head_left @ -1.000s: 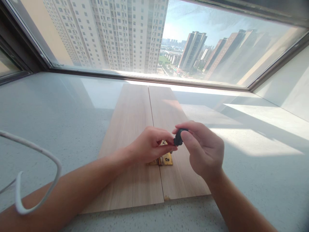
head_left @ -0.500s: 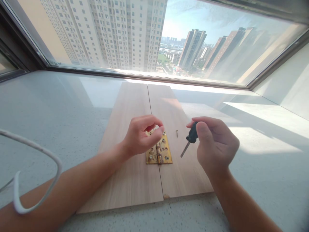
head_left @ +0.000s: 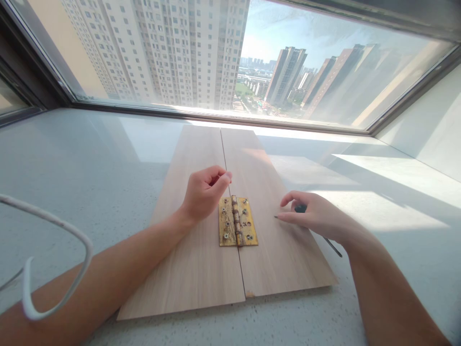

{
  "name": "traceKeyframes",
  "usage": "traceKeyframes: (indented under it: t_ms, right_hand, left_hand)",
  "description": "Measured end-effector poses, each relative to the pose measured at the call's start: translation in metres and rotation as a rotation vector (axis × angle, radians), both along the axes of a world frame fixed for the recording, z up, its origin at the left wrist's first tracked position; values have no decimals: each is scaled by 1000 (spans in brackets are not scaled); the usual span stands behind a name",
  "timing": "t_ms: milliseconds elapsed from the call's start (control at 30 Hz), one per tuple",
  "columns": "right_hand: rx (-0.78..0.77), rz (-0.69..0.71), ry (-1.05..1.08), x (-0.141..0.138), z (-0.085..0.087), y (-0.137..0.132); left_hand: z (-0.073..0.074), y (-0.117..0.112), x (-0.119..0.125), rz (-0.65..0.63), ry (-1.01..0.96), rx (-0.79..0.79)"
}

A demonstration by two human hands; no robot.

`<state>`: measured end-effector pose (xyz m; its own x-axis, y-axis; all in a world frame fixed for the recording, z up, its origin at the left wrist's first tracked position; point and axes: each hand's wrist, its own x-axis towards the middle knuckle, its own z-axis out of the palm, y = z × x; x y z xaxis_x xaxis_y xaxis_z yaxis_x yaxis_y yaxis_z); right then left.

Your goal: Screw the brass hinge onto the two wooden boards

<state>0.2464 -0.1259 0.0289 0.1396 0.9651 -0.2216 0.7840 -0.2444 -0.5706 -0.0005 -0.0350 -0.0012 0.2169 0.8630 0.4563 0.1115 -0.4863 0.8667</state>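
Observation:
A worn brass-coloured hinge [head_left: 236, 222] lies across the seam between two pale wooden boards, with several screw heads in its leaves. Just above and left of it is my left hand [head_left: 204, 194], thumb and forefinger pinched together; whatever may be between them is hidden. Over the right board, my right hand [head_left: 313, 214] keeps a screwdriver tucked in its curled fingers. The screwdriver's dark handle [head_left: 300, 208] shows in the palm, and its shaft sticks out below, toward the wrist. A small screw tip [head_left: 276, 216] shows at the right thumb's end.
The left board [head_left: 173, 269] and right board [head_left: 284, 269] rest on a speckled white sill [head_left: 108, 158]. A white cable [head_left: 77, 230] loops at the left over my forearm. A framed window [head_left: 201, 113] runs along the back, and sunlight falls across the right side.
My right hand has lowered to the right board and turned the screwdriver back into the palm. The loose screw is now at its thumb. My left hand has shifted up-left, uncovering the hinge.

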Motion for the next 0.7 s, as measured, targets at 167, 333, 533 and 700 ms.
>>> traceKeyframes:
  t_ms: [167, 333, 533, 700]
  right_hand:
    - [-139, 145, -127, -5, 6, -6]
    - [-51, 170, -121, -12, 9, -7]
    - [227, 165, 262, -41, 7, -9]
    - [281, 73, 671, -69, -2, -9]
  left_hand:
    - [-1, 0, 1, -6, 17, -2]
    - [-4, -1, -1, -47, 52, 69]
    - [1, -14, 1, -272, 130, 440]
    - [3, -20, 5, -333, 100, 459]
